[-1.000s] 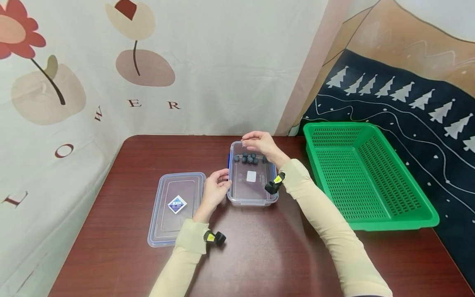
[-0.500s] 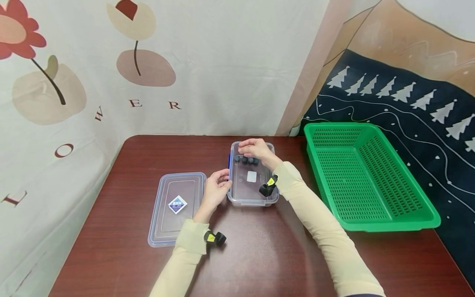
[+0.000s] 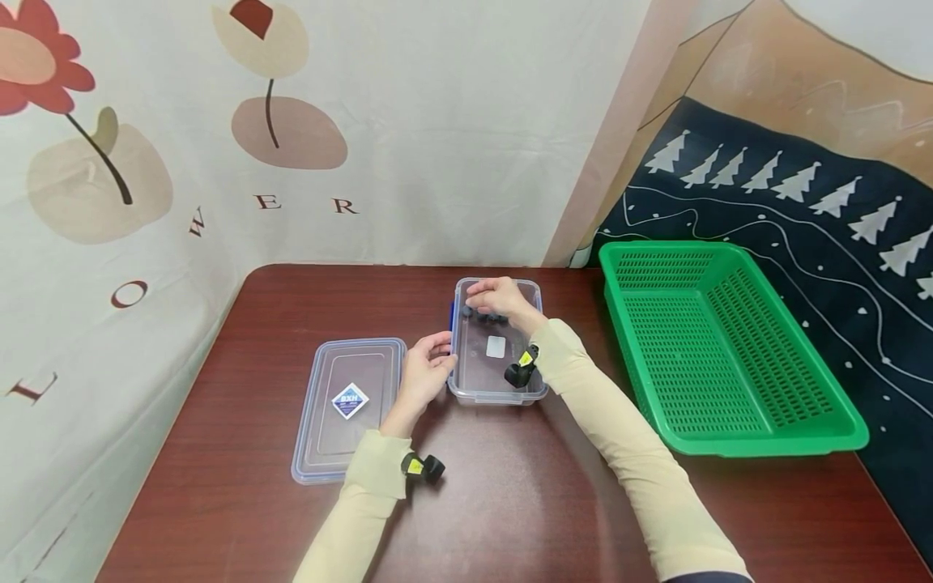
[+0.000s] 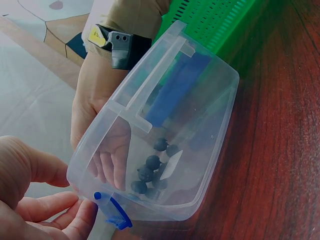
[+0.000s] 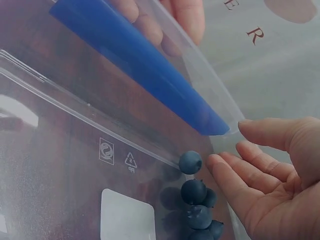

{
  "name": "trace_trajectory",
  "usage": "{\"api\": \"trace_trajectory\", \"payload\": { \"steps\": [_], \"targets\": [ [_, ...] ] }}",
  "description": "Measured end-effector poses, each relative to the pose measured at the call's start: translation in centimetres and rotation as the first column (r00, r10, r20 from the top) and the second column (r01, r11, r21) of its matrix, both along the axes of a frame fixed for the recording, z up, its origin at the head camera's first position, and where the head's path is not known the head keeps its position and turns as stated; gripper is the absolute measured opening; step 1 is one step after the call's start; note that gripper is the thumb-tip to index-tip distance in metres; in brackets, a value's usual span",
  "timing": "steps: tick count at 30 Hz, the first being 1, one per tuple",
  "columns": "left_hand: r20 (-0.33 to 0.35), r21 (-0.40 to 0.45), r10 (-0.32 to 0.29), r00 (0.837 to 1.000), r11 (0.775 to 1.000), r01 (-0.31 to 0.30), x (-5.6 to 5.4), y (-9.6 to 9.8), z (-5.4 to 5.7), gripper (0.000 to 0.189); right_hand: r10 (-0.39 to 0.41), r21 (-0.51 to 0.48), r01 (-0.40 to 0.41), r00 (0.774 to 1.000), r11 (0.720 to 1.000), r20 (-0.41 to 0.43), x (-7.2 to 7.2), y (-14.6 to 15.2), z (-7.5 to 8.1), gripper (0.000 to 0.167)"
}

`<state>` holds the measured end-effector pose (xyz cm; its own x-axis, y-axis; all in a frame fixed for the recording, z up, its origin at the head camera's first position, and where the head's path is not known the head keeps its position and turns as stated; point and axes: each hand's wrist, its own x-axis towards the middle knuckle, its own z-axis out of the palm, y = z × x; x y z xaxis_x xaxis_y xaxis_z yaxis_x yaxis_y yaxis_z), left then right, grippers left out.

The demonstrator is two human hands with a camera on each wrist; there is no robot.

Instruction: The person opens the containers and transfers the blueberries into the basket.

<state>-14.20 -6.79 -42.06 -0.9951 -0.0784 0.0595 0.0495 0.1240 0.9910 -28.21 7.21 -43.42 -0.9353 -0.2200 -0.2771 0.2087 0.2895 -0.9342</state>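
Note:
A clear plastic storage box with blue side latches sits on the table, and several blueberries lie loose on its floor near the far end. My left hand holds the box's left side, thumb at the rim and fingers below it, beside a blue latch. Inside the far end, my right hand reaches down over the berries. Its thumb and fingers are apart in the right wrist view, with fingertips right by one blueberry and nothing between them. In the head view this hand hides some of the berries.
The box's clear lid, with a diamond-shaped label, lies flat to the left, partly behind my left sleeve. A green slotted basket stands on the right, close to my right forearm. Printed cloth hangs behind the table's back edge.
My right hand has moved down and slightly left, from above the box's far right rim to inside it over the blueberries. My left hand has stayed on the box's side.

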Motion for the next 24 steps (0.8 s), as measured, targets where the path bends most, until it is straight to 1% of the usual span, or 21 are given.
{"api": "trace_trajectory", "payload": {
  "steps": [6,11,14,18,20,24],
  "targets": [
    [-0.015,-0.008,-0.001,1.000,1.000,0.001,0.0,0.0,0.0,0.034,0.003,0.036,-0.002,1.000,0.999,-0.023,-0.1,-0.3,-0.3,0.025],
    [-0.011,-0.005,-0.002,1.000,1.000,0.002,-0.1,0.0,-0.1,0.034,-0.007,0.071,0.010,0.999,0.997,-0.033,-0.2,-0.5,-0.4,0.024],
    [-0.004,0.006,0.002,1.000,1.000,-0.002,-0.7,-0.2,-1.4,0.035,-0.018,0.094,0.021,0.999,0.995,-0.036,-0.2,-0.5,-0.3,0.022],
    [0.003,0.001,0.013,1.000,1.000,-0.013,-1.4,-0.4,-3.1,0.036,-0.032,0.133,0.038,0.998,0.990,-0.046,-0.1,-0.5,-0.2,0.021],
    [0.003,-0.003,0.018,1.000,1.000,-0.017,-1.4,-0.4,-3.4,0.036,-0.036,0.157,0.045,0.998,0.987,-0.058,-0.1,-0.5,-0.2,0.020],
    [-0.011,-0.008,0.021,1.000,1.000,-0.021,-1.3,-0.4,-3.6,0.036,-0.048,0.184,0.059,0.997,0.981,-0.060,-0.1,-0.6,-0.3,0.019]
  ]
}}
